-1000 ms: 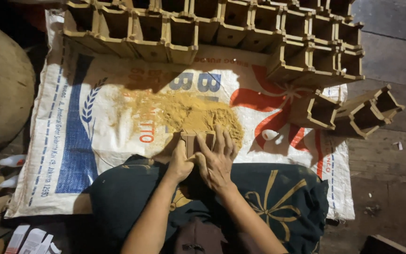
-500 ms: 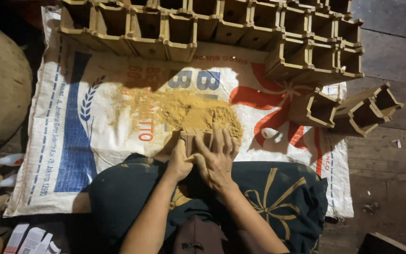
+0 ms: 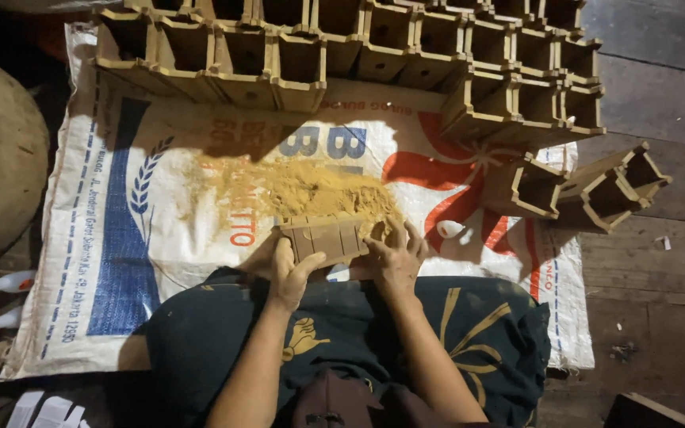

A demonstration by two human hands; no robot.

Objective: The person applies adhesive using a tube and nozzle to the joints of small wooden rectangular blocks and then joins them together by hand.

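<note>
A dim room with a dark wooden plank floor (image 3: 660, 301). Bright light falls on a printed woven sack (image 3: 160, 238) spread flat across the floor.
</note>
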